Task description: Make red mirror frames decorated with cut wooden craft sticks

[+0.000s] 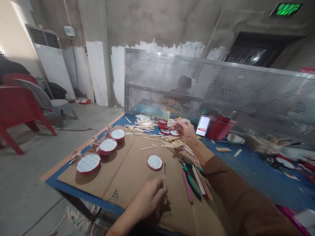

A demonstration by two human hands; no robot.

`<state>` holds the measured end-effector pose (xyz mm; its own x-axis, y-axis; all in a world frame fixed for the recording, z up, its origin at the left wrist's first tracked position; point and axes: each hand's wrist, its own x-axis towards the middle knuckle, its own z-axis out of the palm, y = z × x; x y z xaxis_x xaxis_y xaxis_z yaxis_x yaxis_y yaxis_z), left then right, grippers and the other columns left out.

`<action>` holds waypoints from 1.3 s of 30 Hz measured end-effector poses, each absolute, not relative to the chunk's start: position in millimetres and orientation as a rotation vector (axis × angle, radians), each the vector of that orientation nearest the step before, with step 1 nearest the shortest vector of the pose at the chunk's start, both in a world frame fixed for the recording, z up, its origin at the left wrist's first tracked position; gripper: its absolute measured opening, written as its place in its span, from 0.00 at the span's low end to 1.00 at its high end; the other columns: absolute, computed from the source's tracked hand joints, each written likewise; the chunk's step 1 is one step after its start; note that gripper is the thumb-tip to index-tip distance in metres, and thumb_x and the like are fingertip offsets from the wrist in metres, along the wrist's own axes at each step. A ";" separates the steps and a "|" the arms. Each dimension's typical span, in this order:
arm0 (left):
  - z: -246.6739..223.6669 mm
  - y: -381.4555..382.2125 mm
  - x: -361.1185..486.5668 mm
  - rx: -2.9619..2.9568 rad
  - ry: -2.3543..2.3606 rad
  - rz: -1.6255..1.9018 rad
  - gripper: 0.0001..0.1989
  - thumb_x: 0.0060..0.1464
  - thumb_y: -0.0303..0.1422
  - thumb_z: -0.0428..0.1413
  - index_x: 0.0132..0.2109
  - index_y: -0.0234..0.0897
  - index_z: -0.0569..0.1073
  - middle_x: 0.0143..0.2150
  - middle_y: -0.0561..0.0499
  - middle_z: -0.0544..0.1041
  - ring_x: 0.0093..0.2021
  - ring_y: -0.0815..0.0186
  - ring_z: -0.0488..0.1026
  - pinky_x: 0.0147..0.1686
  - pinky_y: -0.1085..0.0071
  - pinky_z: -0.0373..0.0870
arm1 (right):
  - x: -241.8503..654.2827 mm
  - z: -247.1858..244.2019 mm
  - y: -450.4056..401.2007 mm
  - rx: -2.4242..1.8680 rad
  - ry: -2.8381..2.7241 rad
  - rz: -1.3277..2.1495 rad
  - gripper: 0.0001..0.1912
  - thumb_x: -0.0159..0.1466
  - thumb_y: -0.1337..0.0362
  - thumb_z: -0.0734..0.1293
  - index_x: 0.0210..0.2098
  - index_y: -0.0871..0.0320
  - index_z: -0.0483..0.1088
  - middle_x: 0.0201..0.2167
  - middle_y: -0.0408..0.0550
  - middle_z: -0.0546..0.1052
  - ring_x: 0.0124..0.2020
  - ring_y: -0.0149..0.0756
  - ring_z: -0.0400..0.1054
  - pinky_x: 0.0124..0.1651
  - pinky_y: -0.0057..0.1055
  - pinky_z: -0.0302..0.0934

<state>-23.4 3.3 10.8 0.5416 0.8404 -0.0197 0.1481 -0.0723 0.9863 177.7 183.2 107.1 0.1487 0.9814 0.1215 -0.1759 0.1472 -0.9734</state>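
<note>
My left hand (152, 196) is closed round a slim flat wooden stick (164, 173), held upright above the brown cardboard (130, 164). Just beyond it lies a small round piece (155, 162) with a white face and a red rim. My right hand (185, 130) reaches to the far side of the table, fingers pinched beside pale round pieces (171, 122). What those fingers hold, if anything, cannot be made out. Below my right hand is a heap of wooden sticks (172, 143). Green-handled pliers (190, 182) lie near my right forearm.
Three red-rimmed round stacks (88, 163) with sticks line the cardboard's left side. A phone (203, 125), a red container (218, 127) and a paper cup (235, 138) stand or lie at the back. A perforated metal screen (152, 78) borders the table (246, 173).
</note>
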 end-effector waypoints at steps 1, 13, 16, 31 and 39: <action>11.8 3.4 -22.8 1.550 0.848 0.717 0.08 0.59 0.35 0.46 0.34 0.36 0.64 0.29 0.53 0.72 0.31 0.69 0.71 0.33 0.75 0.65 | 175.2 107.6 175.3 -1.027 -1.038 1.053 0.15 0.53 0.61 0.69 0.38 0.60 0.68 0.21 0.42 0.76 0.19 0.29 0.70 0.15 0.19 0.53; 15.2 -3.6 -18.6 1.623 0.877 0.682 0.09 0.56 0.32 0.45 0.28 0.37 0.62 0.27 0.51 0.75 0.28 0.69 0.74 0.27 0.77 0.64 | 141.7 98.1 4.1 -1.020 -0.960 0.519 0.15 0.56 0.59 0.70 0.23 0.57 0.60 0.11 0.32 0.59 0.13 0.21 0.49 0.16 0.20 0.43; 14.1 -2.4 -17.7 1.639 0.886 0.670 0.09 0.55 0.33 0.45 0.28 0.36 0.62 0.26 0.49 0.76 0.29 0.68 0.74 0.27 0.76 0.64 | 134.2 62.5 -31.9 -1.054 -0.854 0.491 0.15 0.58 0.60 0.69 0.22 0.57 0.59 0.12 0.32 0.59 0.14 0.21 0.51 0.18 0.20 0.46; 7.2 -3.4 -15.6 1.782 0.956 0.630 0.11 0.52 0.33 0.45 0.28 0.35 0.68 0.29 0.50 0.78 0.32 0.67 0.75 0.32 0.75 0.66 | 118.4 -2.5 -67.2 -1.090 -0.690 0.800 0.16 0.54 0.52 0.71 0.29 0.58 0.66 0.18 0.37 0.69 0.18 0.25 0.60 0.21 0.20 0.55; 13.1 -6.3 -16.3 1.796 0.941 0.655 0.12 0.54 0.33 0.45 0.25 0.35 0.68 0.26 0.52 0.76 0.29 0.69 0.73 0.30 0.76 0.64 | 108.4 -7.8 -72.3 -1.262 -0.938 0.730 0.17 0.59 0.50 0.67 0.35 0.58 0.66 0.23 0.41 0.72 0.19 0.27 0.62 0.19 0.22 0.57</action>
